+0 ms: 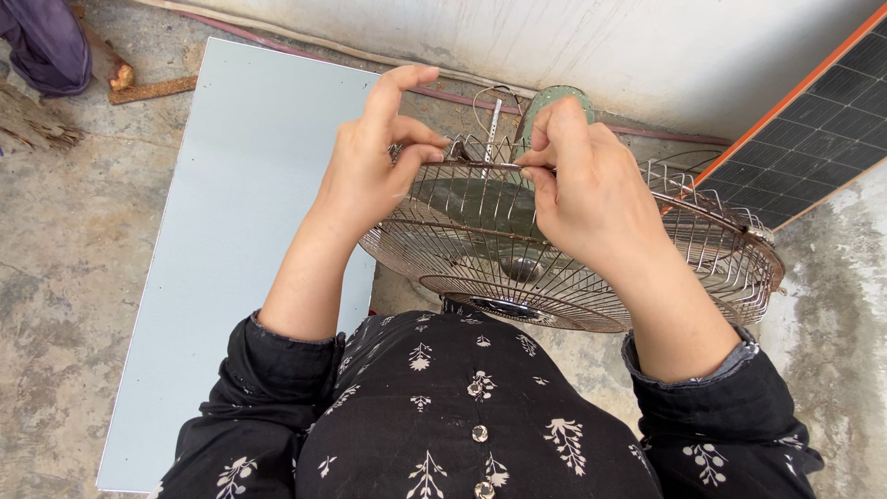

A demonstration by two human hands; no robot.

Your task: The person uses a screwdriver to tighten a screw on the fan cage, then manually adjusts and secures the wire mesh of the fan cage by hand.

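Note:
A round rusty wire fan guard (702, 249) with fan blades inside sits in front of me, tilted and close to my body. My left hand (370, 166) pinches the guard's top rim with thumb and fingers, the index finger raised. My right hand (587, 189) pinches the same rim a little to the right, its fingertips almost meeting the left hand's. A green fan base (554, 97) with a thin metal rod (494, 125) shows behind the hands. I wear black sleeves with a white flower print.
A pale grey flat board (222, 240) lies on the concrete floor at left. A solar panel (813, 111) with an orange edge leans at the right by the white wall. A person's purple clothing (42, 42) and scrap wood are at top left.

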